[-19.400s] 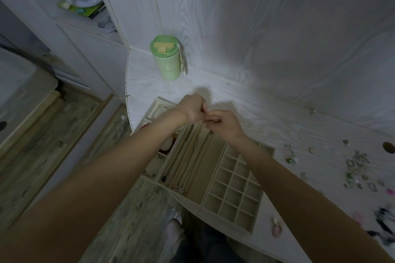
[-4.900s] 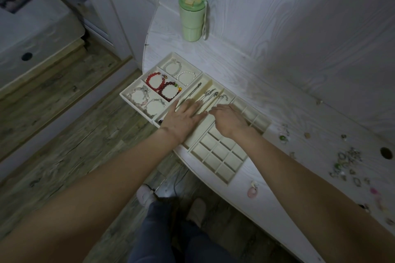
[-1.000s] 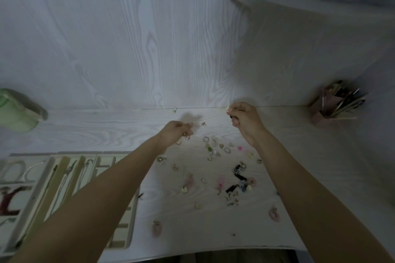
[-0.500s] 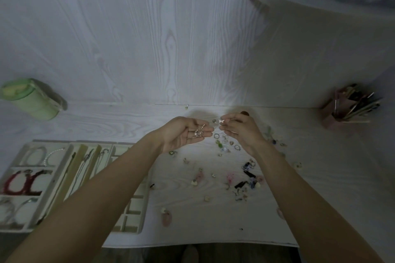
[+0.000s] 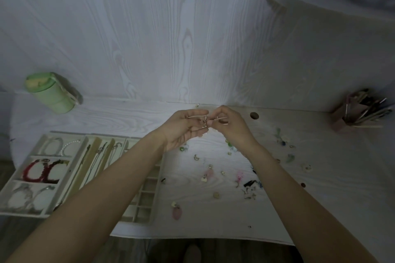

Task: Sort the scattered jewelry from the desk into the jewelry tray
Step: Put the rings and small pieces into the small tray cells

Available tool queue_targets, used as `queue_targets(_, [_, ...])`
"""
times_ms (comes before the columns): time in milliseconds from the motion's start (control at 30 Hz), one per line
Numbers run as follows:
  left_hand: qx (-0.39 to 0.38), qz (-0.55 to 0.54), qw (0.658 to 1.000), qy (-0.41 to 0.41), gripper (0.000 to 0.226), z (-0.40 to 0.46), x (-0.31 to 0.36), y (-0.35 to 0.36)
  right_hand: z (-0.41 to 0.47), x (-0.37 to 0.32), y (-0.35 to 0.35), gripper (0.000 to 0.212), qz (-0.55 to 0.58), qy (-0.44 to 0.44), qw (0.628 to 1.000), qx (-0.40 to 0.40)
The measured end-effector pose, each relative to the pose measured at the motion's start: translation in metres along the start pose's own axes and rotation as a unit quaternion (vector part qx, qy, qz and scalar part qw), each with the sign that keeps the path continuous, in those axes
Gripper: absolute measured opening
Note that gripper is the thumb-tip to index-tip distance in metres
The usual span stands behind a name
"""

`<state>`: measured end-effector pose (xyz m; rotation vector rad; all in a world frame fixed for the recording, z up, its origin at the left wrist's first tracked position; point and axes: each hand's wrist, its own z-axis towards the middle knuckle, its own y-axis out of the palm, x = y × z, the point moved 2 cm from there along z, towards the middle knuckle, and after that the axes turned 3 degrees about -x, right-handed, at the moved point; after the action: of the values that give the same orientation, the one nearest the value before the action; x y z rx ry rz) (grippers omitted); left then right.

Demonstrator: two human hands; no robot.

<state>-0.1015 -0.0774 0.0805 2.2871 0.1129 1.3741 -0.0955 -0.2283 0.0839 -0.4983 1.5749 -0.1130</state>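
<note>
Mid-frame, left hand cups small rings; right hand pinches another, likely adding it, before carrying to tray, lower left.

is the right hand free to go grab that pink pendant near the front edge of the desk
Probably not yet: the right hand is pinching small jewelry together with the left hand. The pink pendant lies uncovered on the desk, so the way is free.
</note>
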Motion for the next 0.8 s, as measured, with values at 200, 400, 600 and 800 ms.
queue_targets(200, [0.018,0.012,1.000,0.023,0.041,-0.008,0.000,0.000,0.003,-0.010,0.016,0.007,-0.048,-0.025,0.999,0.006])
queue_targets(400, [0.057,0.031,0.998,0.023,0.037,-0.017,-0.002,-0.013,0.011,-0.021,0.027,0.019,-0.102,0.029,0.992,-0.073])
queue_targets(600, [0.108,0.096,0.989,-0.015,0.023,-0.029,0.007,-0.039,0.018,-0.051,0.029,0.015,-0.247,0.017,0.961,-0.120])
queue_targets(800, [0.093,0.136,0.984,-0.061,0.023,-0.031,0.006,-0.044,0.026,-0.064,0.032,0.024,-0.262,0.004,0.959,-0.110])
